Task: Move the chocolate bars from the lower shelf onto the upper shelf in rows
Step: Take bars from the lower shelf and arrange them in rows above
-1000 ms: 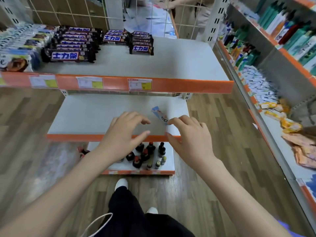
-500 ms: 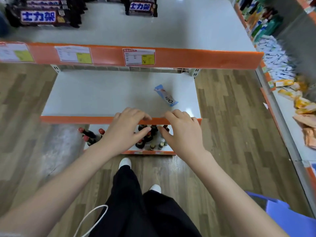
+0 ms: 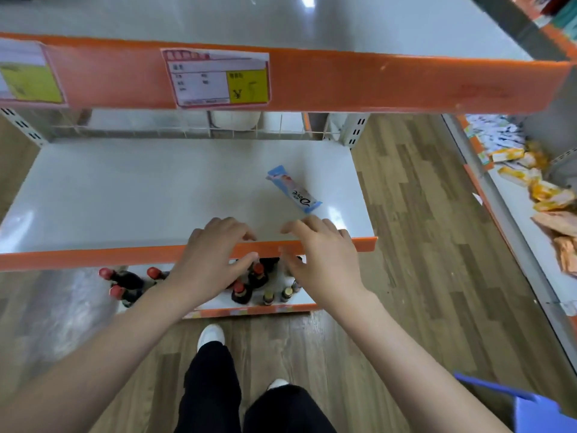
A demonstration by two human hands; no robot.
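1. White, glossy lower shelf [image 3: 131,198] with an orange front lip; its surface is bare around one chocolate bar in a light-blue wrapper [image 3: 293,189], which lies flat and askew on the right half, near the front lip and apart from both hands.
2. Left hand [image 3: 212,260], fingers spread and loosely bent, holding nothing; it hovers over the orange lip, fingertips reaching onto the white surface.
3. Right hand [image 3: 321,260], likewise spread and holding nothing, just right of the left hand; its fingertips lie near the bar's closer end without touching it.
4. White upper shelf [image 3: 343,26] with an orange front strip carrying a pink-and-yellow price label [image 3: 215,78]; the part in view is bare.
5. Bottom shelf [image 3: 249,309] under the hands, holding small dark bottles with red caps [image 3: 128,282] standing upright in a cluster.
6. Wood-pattern floor [image 3: 421,245] to the right forms an aisle between this rack and a side shelf with orange packets [image 3: 549,195].
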